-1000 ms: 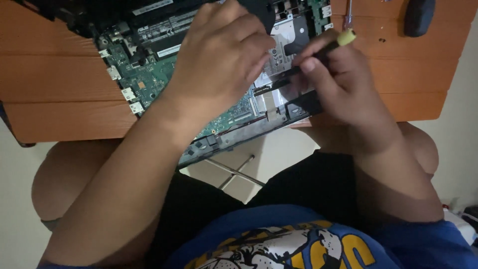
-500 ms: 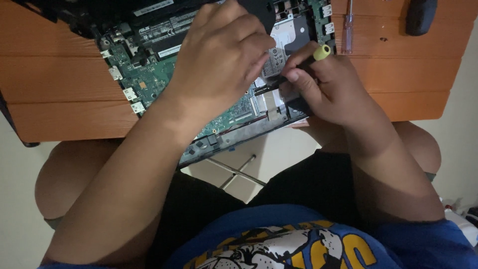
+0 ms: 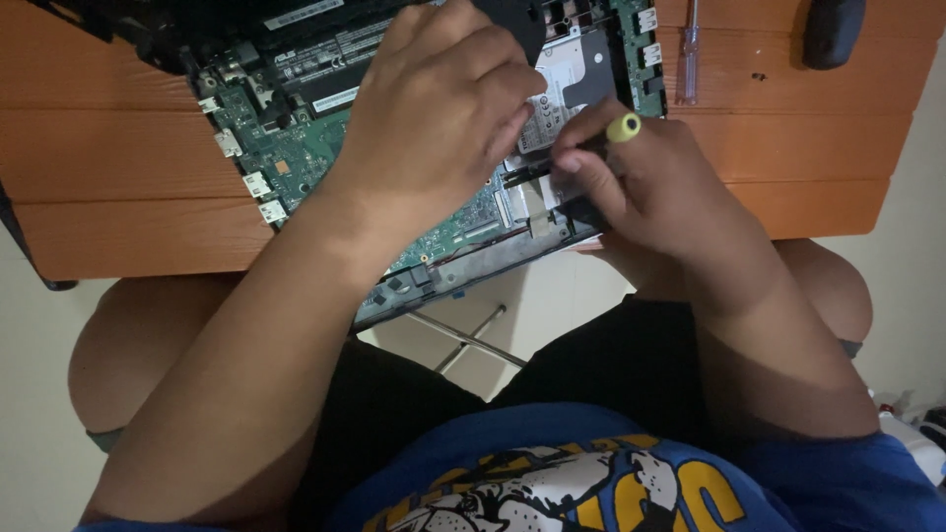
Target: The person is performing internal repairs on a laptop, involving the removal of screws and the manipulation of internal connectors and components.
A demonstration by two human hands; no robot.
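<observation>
- Head view, general: an opened laptop lay with its green circuit board exposed on an orange wooden table, its near edge overhanging the table toward the seated person.
- Head view, left hand: it rested palm-down over the middle of the board, fingers curled and pressing near the silver drive at its 3 o'clock. Its grip enclosed nothing visible; it appeared to brace the chassis rather than hold any part.
- Head view, right hand: its grip was clenched around a small screwdriver, whose yellow cap showed at the hand's 12 o'clock. The tip was hidden behind the fingers, pointing toward the board's near right corner.
- Head view, handling: the screwdriver looked light, stiff and thin, best pinched along its dark shaft with the cap steadied by a fingertip. The board looked rigid but fragile, and the flat ribbon cables beside the tip looked soft and easily torn; the laptop was better held by its frame edge.
- Head view, surroundings: a second screwdriver with a clear handle lay on the table at 1 o'clock of the right hand, and a dark object sat farther at 2 o'clock, both well apart from the hands.
</observation>
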